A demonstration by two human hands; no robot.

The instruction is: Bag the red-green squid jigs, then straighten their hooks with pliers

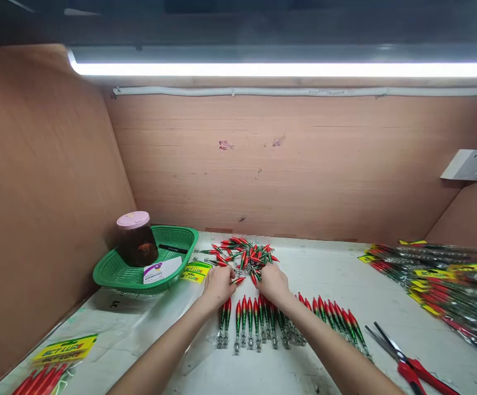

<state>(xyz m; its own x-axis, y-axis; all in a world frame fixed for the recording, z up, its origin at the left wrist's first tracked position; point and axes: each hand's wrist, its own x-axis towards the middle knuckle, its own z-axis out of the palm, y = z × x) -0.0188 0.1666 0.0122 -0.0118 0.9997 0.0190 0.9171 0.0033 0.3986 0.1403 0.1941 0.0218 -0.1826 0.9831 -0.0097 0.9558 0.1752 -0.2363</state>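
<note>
Red-handled scissors are lying at the near right of the white table, and a bagged pack of lures with a yellow card is sitting at the near left. Between them, both forearms are reaching forward over a row of lures, red and green, lying side by side with hooks toward the camera. Beyond the row, the left hand is curling its fingers and pinching a single lure that is pointing toward the right hand. That hand is resting knuckles up with fingers bent at the edge of the loose pile; whether it is gripping anything cannot be told. Farther left, a green basket is holding a pink-lidded jar. Sealed packs are stacking up at far right.
</note>
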